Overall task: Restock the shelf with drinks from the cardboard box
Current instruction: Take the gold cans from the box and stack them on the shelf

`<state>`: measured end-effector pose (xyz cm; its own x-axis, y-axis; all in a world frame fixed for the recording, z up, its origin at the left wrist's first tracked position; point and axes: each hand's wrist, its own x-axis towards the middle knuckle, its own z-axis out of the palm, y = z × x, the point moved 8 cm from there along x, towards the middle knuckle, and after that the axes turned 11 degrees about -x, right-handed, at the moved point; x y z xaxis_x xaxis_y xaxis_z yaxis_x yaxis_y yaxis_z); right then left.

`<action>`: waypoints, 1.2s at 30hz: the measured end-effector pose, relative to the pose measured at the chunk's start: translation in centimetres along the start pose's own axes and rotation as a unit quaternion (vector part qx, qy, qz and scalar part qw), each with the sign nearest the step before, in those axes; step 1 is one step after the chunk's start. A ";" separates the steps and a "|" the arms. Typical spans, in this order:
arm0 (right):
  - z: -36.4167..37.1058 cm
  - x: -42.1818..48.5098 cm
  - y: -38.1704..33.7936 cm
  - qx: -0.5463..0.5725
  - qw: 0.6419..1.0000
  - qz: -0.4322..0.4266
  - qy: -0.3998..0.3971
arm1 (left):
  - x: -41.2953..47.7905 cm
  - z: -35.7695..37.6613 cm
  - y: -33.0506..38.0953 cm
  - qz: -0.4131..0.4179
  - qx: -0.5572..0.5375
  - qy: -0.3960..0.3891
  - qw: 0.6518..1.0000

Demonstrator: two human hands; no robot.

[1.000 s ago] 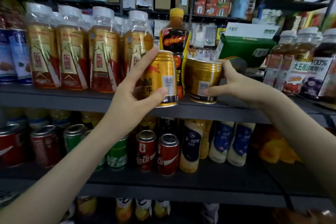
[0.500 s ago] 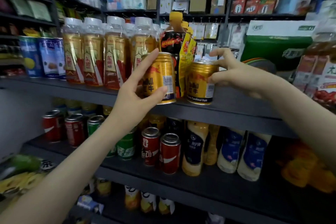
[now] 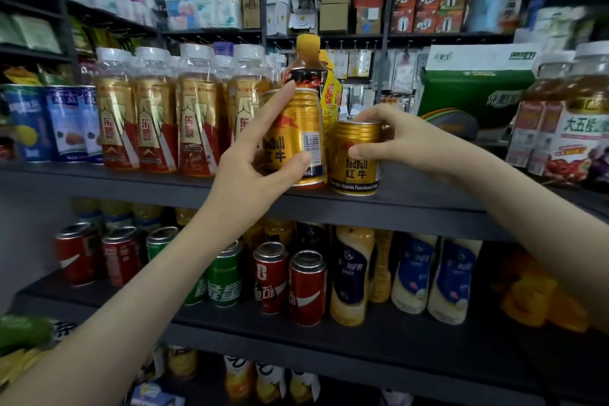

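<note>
Here — gold can (image 3: 304, 123) inside left grip (image 3: 245, 175)

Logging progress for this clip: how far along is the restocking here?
Looks done: the right can stands on the shelf, though the right hand grips it. In hand: the left hand holds the left can at the shelf's front edge, slightly tilted. Left: settle and release both; the cardboard box is out of view, so remaining stock cannot be judged.
</note>
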<state>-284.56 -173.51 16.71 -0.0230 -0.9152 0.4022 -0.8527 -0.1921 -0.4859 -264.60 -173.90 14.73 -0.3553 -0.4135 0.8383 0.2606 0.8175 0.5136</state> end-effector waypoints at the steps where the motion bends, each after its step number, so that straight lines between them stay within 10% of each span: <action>1: -0.2 -0.1 -0.3 -0.063 0.998 -0.009 0.004 | 0.2 0.4 0.2 0.007 -0.004 -0.007 1.000; 5: -3.1 -1.5 -2.5 -0.086 0.988 -0.047 0.118 | 0.7 2.1 1.0 0.048 0.028 -0.024 0.998; 10: -2.2 -2.8 -5.1 0.118 0.988 -0.103 0.012 | 2.0 4.9 2.8 0.099 0.058 -0.035 0.993; 19: -5.6 -5.0 -1.0 0.229 0.969 -0.038 0.086 | 5.2 9.1 3.2 0.039 0.098 -0.119 0.987; 27: -6.8 -5.7 6.8 0.232 0.960 0.087 0.132 | 3.8 6.6 -2.1 0.185 0.517 -0.142 0.824; 36: -4.8 -0.8 9.8 0.174 0.972 0.147 0.059 | 4.2 8.7 -2.8 0.140 0.350 -0.223 0.899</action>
<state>-295.40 -172.98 15.34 -0.3161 -0.9055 0.2831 -0.5724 -0.0559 -0.8180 -274.63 -174.41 15.23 -0.7288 -0.0787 0.6802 -0.1781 0.9810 -0.0774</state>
